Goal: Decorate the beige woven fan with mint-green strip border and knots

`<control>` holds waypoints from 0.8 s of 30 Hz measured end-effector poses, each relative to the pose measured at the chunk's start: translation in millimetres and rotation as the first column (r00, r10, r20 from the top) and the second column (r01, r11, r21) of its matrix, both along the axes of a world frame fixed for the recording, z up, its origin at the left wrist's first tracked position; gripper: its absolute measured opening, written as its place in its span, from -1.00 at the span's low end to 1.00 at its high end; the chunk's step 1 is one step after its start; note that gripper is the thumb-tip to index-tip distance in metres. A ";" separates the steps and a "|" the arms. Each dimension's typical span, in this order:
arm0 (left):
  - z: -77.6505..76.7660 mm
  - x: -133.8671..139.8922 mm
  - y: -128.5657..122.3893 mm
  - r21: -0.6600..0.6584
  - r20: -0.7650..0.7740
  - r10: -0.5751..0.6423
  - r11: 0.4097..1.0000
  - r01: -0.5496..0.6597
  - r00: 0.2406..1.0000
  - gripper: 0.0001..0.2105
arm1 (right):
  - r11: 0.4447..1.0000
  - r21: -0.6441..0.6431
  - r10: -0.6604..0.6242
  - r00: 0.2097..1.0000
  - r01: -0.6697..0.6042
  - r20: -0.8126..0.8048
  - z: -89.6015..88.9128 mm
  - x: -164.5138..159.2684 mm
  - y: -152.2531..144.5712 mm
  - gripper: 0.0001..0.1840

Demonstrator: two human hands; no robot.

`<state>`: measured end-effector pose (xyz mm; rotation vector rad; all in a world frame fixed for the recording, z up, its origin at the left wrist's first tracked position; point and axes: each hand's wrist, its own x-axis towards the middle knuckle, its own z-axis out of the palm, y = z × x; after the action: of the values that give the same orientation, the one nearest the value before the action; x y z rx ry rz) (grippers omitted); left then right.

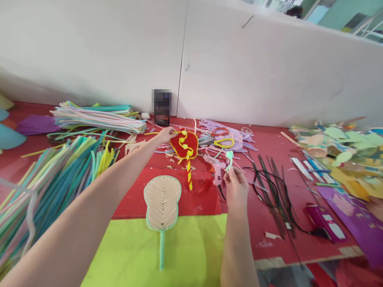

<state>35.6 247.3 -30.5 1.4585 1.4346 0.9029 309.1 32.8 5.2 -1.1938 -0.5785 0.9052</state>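
Note:
My left hand (166, 134) reaches far forward, fingers closed at the upper left edge of a small red fan (176, 147). Yellow pipe cleaner edges this fan, with a winding yellow vine and flowers on its face and a red-and-yellow twisted handle (189, 175). Between the fingertips of my right hand (236, 183) is a mint-green pipe-cleaner flower (229, 156), held upright. Just left of that hand lies a pink glue gun (218, 169). Nearer me, a beige fan (163, 203) with mint-green trim and handle lies flat, its handle over a lime-green sheet (128, 251).
Bundles of pipe cleaners (60, 191) cover the left side. Behind are a phone (162, 107) leaning on the white partition (254, 71) and yellow-handled scissors (224, 142). Rightward lie dark sticks (271, 191), a black cable (275, 199), a magenta box (326, 223) and paper pieces.

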 end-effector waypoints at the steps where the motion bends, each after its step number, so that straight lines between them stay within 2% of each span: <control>1: -0.2 0.0 -0.1 0.004 0.005 -0.008 1.000 0.008 1.000 -0.85 | 1.000 -0.009 0.007 1.000 -0.007 0.007 -1.6 -0.3 0.3 -0.71; 9: 10.4 -5.1 -9.0 0.002 0.061 -0.039 0.999 0.039 0.997 -0.61 | 0.997 -0.031 0.074 0.991 -0.070 0.113 -5.8 -5.1 -0.6 -0.72; 14: 32.2 -16.3 -24.8 0.091 0.040 0.027 0.995 -0.030 0.999 -0.62 | 0.991 -0.094 0.109 0.983 -0.096 0.146 -5.5 -12.0 -1.6 -0.64; 17: 45.8 -33.2 -56.0 0.221 -0.012 0.003 0.975 0.000 1.000 -0.70 | 0.986 -0.125 0.125 0.981 -0.106 0.152 -7.6 -16.9 -1.3 -0.60; 20: 48.6 -53.0 -102.3 0.174 -0.097 -0.070 0.981 0.086 0.993 -0.75 | 0.980 -0.105 0.182 0.972 -0.167 0.152 -7.9 -24.5 -1.6 -0.63; 24: 37.9 -72.0 -163.4 0.023 -0.181 -0.133 0.990 0.140 0.974 -0.83 | 0.937 -0.162 0.335 0.927 -0.310 0.168 -2.5 -43.3 -5.3 -0.64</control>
<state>-36.4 83.9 7.4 1.6793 1.4330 0.7301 265.9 27.5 2.7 -1.3395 -0.9041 1.1271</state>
